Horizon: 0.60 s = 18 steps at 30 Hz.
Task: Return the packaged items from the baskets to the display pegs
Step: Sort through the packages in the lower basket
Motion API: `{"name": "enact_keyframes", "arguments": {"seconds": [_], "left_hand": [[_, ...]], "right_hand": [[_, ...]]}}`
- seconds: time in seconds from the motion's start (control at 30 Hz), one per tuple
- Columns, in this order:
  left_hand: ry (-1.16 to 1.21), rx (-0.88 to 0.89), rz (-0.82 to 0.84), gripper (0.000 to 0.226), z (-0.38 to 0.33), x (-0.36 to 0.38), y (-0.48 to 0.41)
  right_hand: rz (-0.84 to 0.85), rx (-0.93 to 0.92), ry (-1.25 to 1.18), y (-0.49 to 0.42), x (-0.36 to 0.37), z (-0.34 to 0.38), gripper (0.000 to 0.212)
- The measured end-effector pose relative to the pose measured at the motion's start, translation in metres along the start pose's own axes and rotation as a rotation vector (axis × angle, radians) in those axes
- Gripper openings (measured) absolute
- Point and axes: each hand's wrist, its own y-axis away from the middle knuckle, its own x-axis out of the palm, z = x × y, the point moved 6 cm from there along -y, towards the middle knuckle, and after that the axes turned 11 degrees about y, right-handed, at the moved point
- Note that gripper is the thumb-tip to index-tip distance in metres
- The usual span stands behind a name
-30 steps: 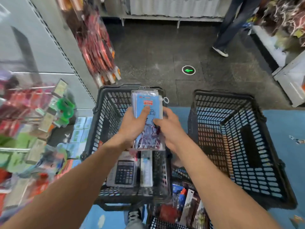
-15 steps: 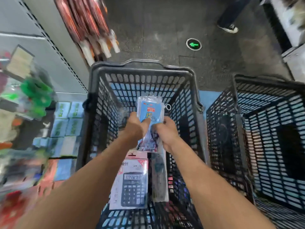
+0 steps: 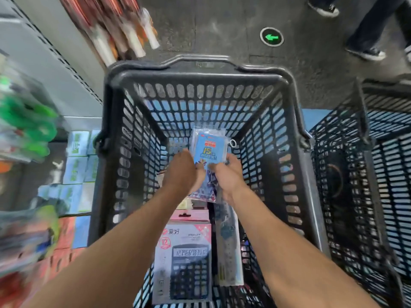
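The grip is a two-handed one: the left hand (image 3: 181,172) and the right hand (image 3: 229,174) each pinch the lower half of a blue packet (image 3: 209,150), thumbs laid on its printed face and the other fingers curled behind it. The packet stands nearly upright between them, its top edge pointing toward the far wall of the black basket (image 3: 200,72), and it sits well down inside the basket rather than above the rim. A small white ring (image 3: 233,143) pokes out at the packet's upper right edge. Its lower part, dark and patterned, is partly hidden by the fingers. Below the wrists, lying flat on the basket floor toward the near side, is a boxed calculator (image 3: 184,263) with a pink header card, and just beside it on the right a long narrow pack (image 3: 228,247) lies lengthwise. A second black basket (image 3: 378,152) stands touching or just beside the first on the right; what it holds cannot be made out. To the left, the display pegs (image 3: 26,125) are a blur of green and red goods, with pale green boxes (image 3: 77,161) stacked low near the basket. Red-and-white hanging packs (image 3: 124,30) dangle beyond the far rim. On the dark floor sits a green arrow marker (image 3: 271,37), and another person's legs (image 3: 364,41) stand at the upper right.
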Motion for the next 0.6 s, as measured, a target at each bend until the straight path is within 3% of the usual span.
{"name": "enact_keyframes", "arguments": {"seconds": [0.2, 0.43, 0.6], "left_hand": [[-0.268, 0.059, 0.098, 0.037, 0.007, 0.008, 0.007], [-0.483, 0.223, 0.226, 0.088, 0.024, 0.013, 0.023], [-0.569, 0.199, 0.321, 0.084, 0.014, 0.011, 0.030]], "right_hand": [[0.004, 0.030, -0.015, -0.006, 0.001, -0.003, 0.040], [0.000, -0.045, 0.187, -0.006, -0.007, -0.004, 0.037], [-0.013, -0.047, 0.262, -0.007, 0.000, -0.009, 0.038]]}}
